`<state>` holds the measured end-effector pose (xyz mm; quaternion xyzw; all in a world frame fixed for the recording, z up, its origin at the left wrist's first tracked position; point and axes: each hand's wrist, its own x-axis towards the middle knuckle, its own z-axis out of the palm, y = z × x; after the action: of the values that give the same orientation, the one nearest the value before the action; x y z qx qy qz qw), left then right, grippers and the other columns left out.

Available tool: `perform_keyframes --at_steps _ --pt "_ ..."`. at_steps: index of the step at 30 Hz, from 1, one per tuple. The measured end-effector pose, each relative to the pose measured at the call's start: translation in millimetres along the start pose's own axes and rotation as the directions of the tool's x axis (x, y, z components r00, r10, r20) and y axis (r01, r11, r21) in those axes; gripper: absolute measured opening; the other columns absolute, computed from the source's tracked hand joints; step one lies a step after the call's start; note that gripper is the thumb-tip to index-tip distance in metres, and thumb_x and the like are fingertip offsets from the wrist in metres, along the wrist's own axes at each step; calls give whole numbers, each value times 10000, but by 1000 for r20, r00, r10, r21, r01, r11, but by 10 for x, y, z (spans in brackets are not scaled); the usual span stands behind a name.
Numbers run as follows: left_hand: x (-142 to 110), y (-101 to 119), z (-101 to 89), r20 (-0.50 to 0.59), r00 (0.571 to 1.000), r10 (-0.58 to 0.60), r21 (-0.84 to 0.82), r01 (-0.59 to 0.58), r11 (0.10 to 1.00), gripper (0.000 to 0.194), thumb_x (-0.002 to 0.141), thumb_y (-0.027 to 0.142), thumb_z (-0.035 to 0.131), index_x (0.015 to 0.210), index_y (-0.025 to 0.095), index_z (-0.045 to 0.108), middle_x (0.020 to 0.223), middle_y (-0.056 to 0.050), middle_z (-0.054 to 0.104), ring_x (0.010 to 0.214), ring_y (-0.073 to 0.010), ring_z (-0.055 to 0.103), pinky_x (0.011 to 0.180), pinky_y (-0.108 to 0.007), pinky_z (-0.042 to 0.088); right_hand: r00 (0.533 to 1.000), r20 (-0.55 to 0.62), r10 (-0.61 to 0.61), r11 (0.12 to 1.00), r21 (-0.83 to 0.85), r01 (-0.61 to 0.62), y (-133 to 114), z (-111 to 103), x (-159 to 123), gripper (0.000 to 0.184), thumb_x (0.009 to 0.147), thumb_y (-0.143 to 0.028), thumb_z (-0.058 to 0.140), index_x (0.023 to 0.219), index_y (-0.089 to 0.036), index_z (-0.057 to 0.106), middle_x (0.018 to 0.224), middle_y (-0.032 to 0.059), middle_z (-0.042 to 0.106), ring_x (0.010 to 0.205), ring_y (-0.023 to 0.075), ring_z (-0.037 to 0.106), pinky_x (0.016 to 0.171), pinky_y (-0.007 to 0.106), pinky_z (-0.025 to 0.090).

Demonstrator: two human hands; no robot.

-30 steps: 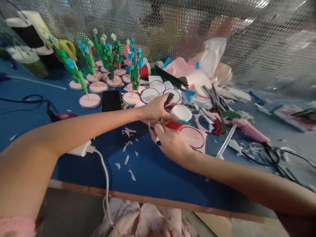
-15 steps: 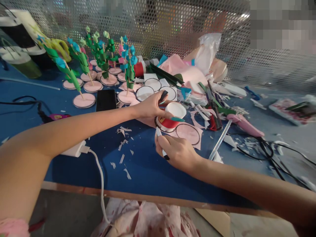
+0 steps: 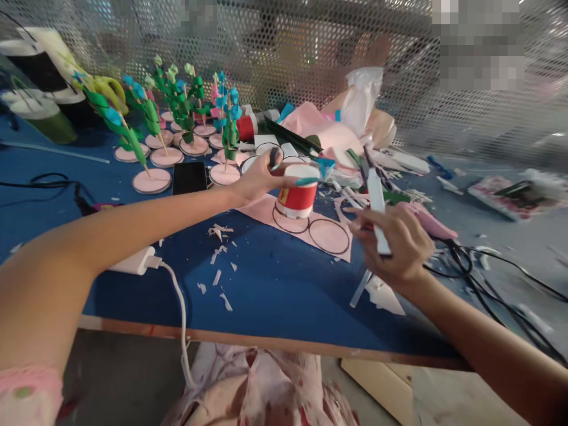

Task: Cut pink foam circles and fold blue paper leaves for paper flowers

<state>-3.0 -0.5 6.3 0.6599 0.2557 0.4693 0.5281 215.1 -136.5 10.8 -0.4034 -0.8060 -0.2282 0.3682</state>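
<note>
Blue table (image 3: pixel 275 302): left hand (image 3: pixel 257 177) grips red container (image 3: pixel 299 200) (right hand (image 3: pixel 399 245): marker (image 3: pixel 376 198)).

Right fingers (image 3: pixel 394 227) swung rightward, second drawn circle (image 3: pixel 288 224) uncovered

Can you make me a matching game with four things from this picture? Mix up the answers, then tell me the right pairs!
Things:
1. nearer red cup
2. white pen
3. phone
4. flat pink sheet

Matches:
A. held in the right hand
B. held in the left hand
C. marked with dark circles
D. black on top

Right pairs: 1-B, 2-A, 3-D, 4-C
</note>
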Motion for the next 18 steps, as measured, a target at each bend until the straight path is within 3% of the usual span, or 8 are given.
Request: perform_keyframes --at_steps 1,3,6,9,12,18 --pt "28 10 -24 -66 998 12 -22 -14 1000 546 566 240 831 699 201 303 720 42 333 818 -158 503 754 -320 424 999 17 29 1000 1 -29 67 18 36 97 879 -255 520 912 -250 611 708 56 600 672 219 567 631 361 453" --pt "84 33 -85 -213 976 48 -32 -56 998 491 628 221 794 700 197 308 726 38 319 844 -157 499 776 -326 424 969 235 73 991 94 -98 173 81 91 121 908 -305 466 907 -249 573 816 68 627 793 236 597 717 374 463" --pt "139 63 -177 -356 928 111 -17 -125 992 459 670 237 770 693 193 314 732 31 331 872 -161 491 806 -335 414 901 430 47 983 138 -118 240 176 92 215 854 -429 524 939 -232 533 935 81 623 904 263 594 767 386 459" --pt "149 67 -227 -364 917 166 -10 -182 983 462 676 298 769 689 193 319 729 31 368 863 -163 492 814 -341 409 853 517 74 979 125 -160 218 207 59 403 727 -503 640 982 -224 500 985 84 603 926 279 578 794 397 443" --pt "143 49 -231 -326 928 182 13 -188 982 439 711 335 739 686 192 325 725 30 375 859 -161 500 820 -348 411 813 568 125 959 140 -245 188 196 71 459 664 -468 684 1000 -232 481 1036 80 578 961 283 554 816 398 427" --pt "123 -25 -243 -274 946 173 184 -125 975 398 729 346 721 744 194 353 787 16 436 926 -183 528 846 -392 434 806 565 175 892 257 -373 256 225 167 517 617 -425 731 1011 -216 471 1060 71 557 901 229 558 767 350 439"
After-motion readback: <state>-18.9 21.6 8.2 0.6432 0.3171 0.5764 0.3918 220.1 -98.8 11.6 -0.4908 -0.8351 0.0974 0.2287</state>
